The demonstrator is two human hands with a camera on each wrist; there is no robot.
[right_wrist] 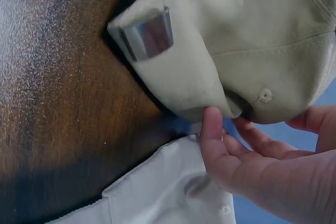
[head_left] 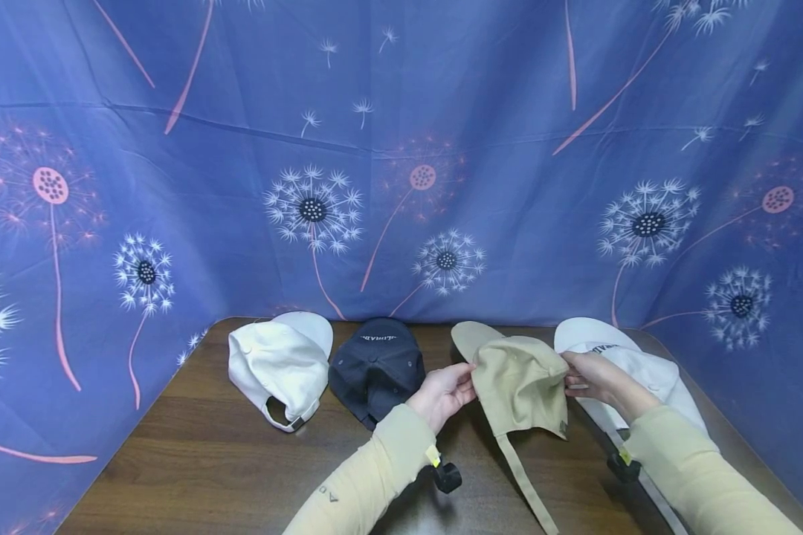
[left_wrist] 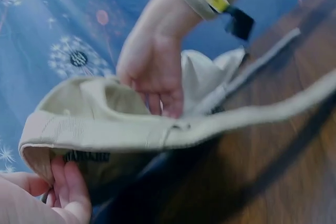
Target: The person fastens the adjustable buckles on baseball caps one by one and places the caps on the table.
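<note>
A beige baseball cap [head_left: 518, 379] is held between the two hands, slightly right of centre in the head view. Its brim points to the back left, and a long loose strap [head_left: 525, 483] hangs from its back opening toward me. My left hand [head_left: 444, 394] grips the cap's left edge, with fingertips tucked inside the rim in the left wrist view. On the opposite side, my right hand [head_left: 598, 383] pinches the fabric between thumb and fingers. The right wrist view shows a metal buckle [right_wrist: 149, 35] at the cap's back edge.
A white cap [head_left: 277, 368] and a black cap [head_left: 378, 368] lie to the left on the wooden table [head_left: 194, 446]. Another white cap [head_left: 656, 371] lies at the right, partly behind my right hand. Blue dandelion-print cloth [head_left: 375, 67] hangs around the back and sides.
</note>
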